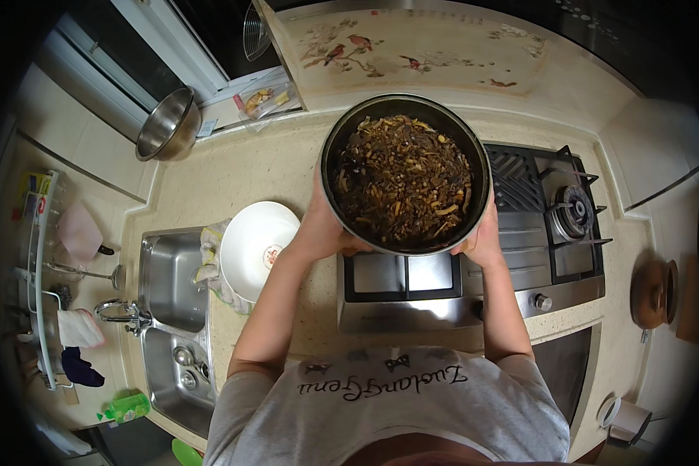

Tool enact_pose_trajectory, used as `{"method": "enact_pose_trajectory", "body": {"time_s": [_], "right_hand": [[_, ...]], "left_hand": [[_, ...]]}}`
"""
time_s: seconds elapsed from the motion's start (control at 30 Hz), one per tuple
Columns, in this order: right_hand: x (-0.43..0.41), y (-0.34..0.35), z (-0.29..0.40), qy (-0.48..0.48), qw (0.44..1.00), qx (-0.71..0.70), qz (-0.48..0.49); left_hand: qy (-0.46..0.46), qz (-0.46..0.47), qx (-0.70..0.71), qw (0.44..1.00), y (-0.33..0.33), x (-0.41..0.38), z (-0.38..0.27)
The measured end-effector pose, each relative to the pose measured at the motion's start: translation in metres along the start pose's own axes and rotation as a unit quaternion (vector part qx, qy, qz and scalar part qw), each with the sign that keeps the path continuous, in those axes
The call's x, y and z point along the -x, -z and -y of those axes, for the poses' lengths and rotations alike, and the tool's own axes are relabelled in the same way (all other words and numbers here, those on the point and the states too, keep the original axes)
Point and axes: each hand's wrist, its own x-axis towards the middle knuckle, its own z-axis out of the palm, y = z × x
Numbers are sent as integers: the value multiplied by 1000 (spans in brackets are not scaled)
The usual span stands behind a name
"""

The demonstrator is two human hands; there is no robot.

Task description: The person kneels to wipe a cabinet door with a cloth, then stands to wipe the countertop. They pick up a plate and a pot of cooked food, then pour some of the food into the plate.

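A round dark-walled pot (pixel 489 180) is held up between my two hands, above the counter and the gas hob (pixel 518 279). Chopped brown and yellowish dried plant pieces (pixel 405 175) fill much of it. My left hand (pixel 320 230) grips the pot's left side, and my right hand (pixel 483 236) grips its right side. Some fingers are hidden behind or beneath the pot. To the left of my left forearm, a white bowl (pixel 250 250) with a small red mark inside rests on a cloth (pixel 209 256) beside the sink.
A double steel sink (pixel 175 279) with a faucet (pixel 122 311) lies at left. A steel bowl (pixel 169 125) leans near the window. On the hob's right stands a burner (pixel 572 211) with pan supports. A brown clay pot (pixel 652 291) sits at far right, and a green bottle (pixel 129 408) lies lower left.
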Motion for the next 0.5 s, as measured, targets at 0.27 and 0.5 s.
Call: {"method": "enact_pose_trajectory", "body": {"time_s": [0.27,0.5], "right_hand": [[-14,20,-3,-21,995,-4,-95],[-46,49,17,-252,961,-116,13]], "left_hand": [[12,-82,138,987,39,10,16],[154,-56,157,974,31,-1,-19]]}}
